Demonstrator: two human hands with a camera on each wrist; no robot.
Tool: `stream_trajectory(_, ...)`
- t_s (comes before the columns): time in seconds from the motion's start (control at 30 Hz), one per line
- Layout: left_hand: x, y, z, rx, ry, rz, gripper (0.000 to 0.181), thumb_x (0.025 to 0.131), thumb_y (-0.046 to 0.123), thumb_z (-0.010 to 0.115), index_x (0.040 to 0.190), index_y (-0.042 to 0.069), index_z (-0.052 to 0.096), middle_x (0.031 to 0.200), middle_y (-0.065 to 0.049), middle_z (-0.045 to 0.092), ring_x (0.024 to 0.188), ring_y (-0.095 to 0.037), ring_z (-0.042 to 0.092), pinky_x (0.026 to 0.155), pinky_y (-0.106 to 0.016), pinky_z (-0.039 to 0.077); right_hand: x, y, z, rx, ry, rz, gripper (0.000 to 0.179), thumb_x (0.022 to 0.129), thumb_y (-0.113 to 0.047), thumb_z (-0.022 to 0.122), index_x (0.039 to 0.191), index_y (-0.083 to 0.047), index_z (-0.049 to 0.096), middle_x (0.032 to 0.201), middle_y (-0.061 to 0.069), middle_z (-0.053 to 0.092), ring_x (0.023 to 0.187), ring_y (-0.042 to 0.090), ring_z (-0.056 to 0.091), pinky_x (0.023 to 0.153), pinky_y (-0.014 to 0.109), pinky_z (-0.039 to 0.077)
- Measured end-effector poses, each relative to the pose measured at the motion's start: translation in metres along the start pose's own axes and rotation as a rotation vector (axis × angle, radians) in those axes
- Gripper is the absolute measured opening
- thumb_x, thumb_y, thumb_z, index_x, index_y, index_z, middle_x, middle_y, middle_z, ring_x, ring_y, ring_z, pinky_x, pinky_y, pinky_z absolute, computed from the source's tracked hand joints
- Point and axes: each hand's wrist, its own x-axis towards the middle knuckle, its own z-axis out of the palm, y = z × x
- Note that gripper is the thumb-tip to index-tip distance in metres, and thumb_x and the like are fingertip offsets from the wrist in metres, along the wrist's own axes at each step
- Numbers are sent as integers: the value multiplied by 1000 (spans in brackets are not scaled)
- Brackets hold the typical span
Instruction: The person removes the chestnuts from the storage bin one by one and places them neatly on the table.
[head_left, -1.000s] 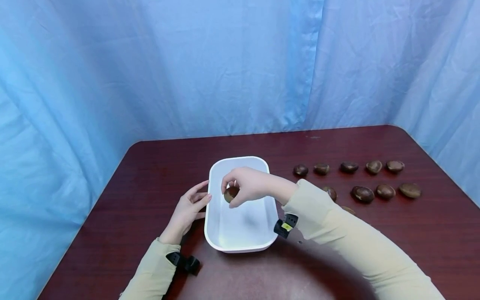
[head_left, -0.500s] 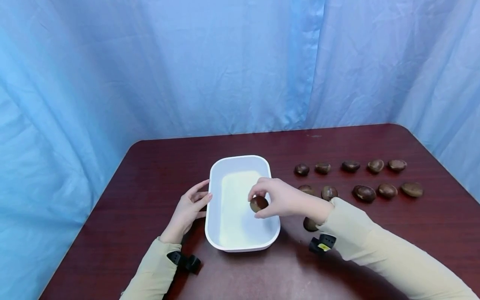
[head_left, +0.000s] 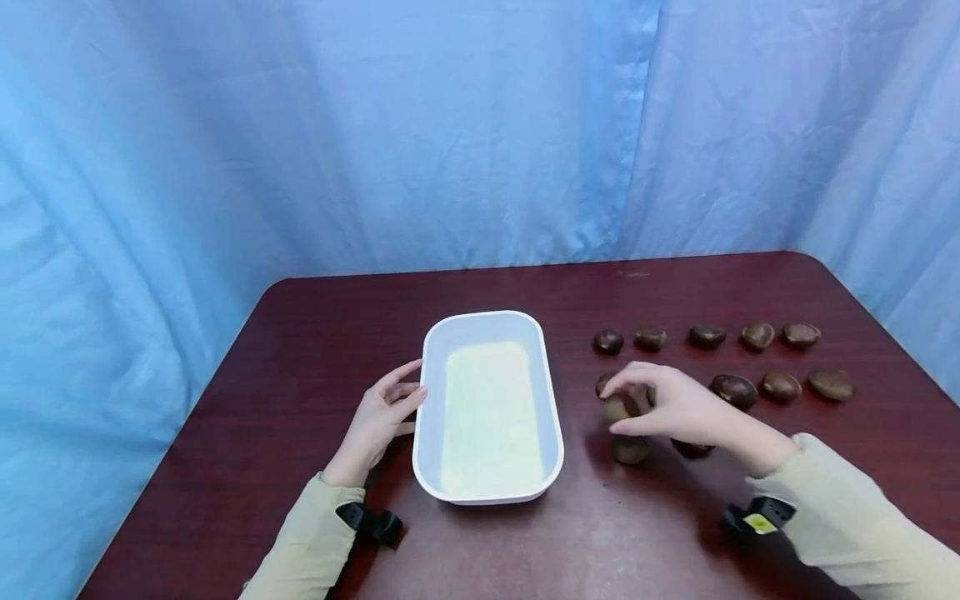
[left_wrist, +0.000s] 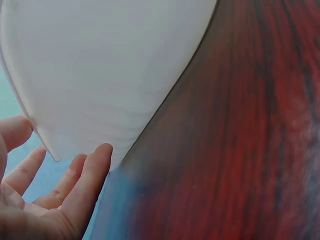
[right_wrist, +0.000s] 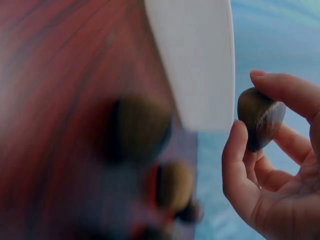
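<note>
My right hand point(head_left: 678, 407) pinches a brown chestnut point(right_wrist: 259, 119) with a matte tan face between thumb and fingertips, raised over the table right of the white plastic tray. Just below this hand lie other chestnuts, one of them a tan-faced chestnut point(head_left: 632, 451); the hand partly covers several. At the left side of the tray point(head_left: 491, 417), my left hand point(head_left: 378, 421) touches the rim and outer wall with fairly straight fingers. In the left wrist view, the fingertips point(left_wrist: 103, 151) lie against the white wall. Nothing lies inside the tray.
Several chestnuts point(head_left: 707, 336) form a back row at the right of the dark red table point(head_left: 300, 358). Nearer chestnuts point(head_left: 782, 386) make a second row. A blue curtain point(head_left: 465, 142) hangs behind the table and along its sides.
My right hand has moved right, from above the tray to above the chestnuts, still pinching one chestnut. My left hand stays at the tray's left side.
</note>
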Motion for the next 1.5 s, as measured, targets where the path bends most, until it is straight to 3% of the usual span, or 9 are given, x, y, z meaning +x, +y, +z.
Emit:
stream_trajectory(0.2, 1, 0, 1, 4, -2, 7, 48, 94, 15, 60, 140, 16, 46, 118, -17, 58, 89, -11, 64, 75, -33, 57, -37, 33, -28, -72, 58, 112, 31, 80, -22, 76, 108, -14, 65, 98, -3, 60, 71, 3, 47, 58, 22, 39)
stream_trajectory(0.4, 2, 2, 1, 5, -3, 3, 48, 94, 14, 60, 139, 16, 46, 117, -17, 58, 88, -11, 64, 73, -32, 57, -69, 65, -49, -119, 118, 181, 31, 80, -18, 76, 108, -12, 64, 90, -14, 57, 74, 0, 47, 58, 22, 38)
stream_trajectory(0.53, 2, 3, 1, 14, 0, 3, 48, 93, 13, 60, 139, 16, 47, 117, -17, 59, 88, -12, 64, 73, -33, 57, -84, 81, -57, -158, 78, 267, 32, 81, -22, 75, 109, -10, 65, 97, -13, 58, 79, -5, 47, 62, 21, 41)
stream_trajectory(0.7, 2, 4, 1, 15, 3, 5, 48, 93, 12, 60, 139, 16, 47, 117, -16, 59, 88, -11, 64, 73, -32, 57, -96, 92, -57, -151, 0, 369, 33, 84, -24, 72, 111, -7, 63, 91, -2, 55, 71, 1, 42, 58, 23, 35)
stream_trajectory(0.77, 2, 3, 1, 15, 3, 5, 48, 93, 12, 60, 139, 16, 46, 117, -16, 59, 88, -11, 64, 73, -32, 57, -99, 97, -55, -132, -8, 368, 31, 85, -22, 71, 110, -6, 63, 86, -2, 54, 68, 3, 40, 57, 23, 32)
stream_trajectory(0.97, 2, 2, 1, 18, -4, 2, 48, 94, 13, 59, 140, 16, 46, 120, -20, 58, 91, -13, 64, 74, -33, 57, -105, 112, -53, -31, -31, 254, 20, 86, -13, 69, 104, -5, 63, 84, -10, 56, 69, 1, 46, 55, 21, 38)
stream_trajectory(1.07, 2, 1, 1, 20, -3, -1, 47, 94, 14, 59, 140, 17, 46, 120, -19, 58, 92, -14, 64, 74, -33, 57, -104, 113, -53, -9, -67, 269, 21, 87, -14, 68, 105, -4, 63, 88, -11, 57, 71, -2, 49, 57, 21, 43)
stream_trajectory(1.27, 2, 1, 0, 22, -7, 2, 48, 94, 14, 60, 140, 17, 46, 119, -18, 58, 91, -13, 64, 75, -34, 57, -100, 107, -51, -94, -67, 337, 29, 84, -24, 72, 106, -7, 64, 94, -2, 59, 73, -4, 49, 58, 22, 44)
stream_trajectory(1.5, 2, 2, -1, 46, -22, 13, 49, 93, 15, 60, 140, 16, 46, 120, -19, 58, 93, -16, 64, 77, -36, 57, -100, 105, -49, -176, -17, 325, 28, 79, -26, 76, 101, -12, 66, 89, -6, 59, 72, -3, 48, 59, 22, 40)
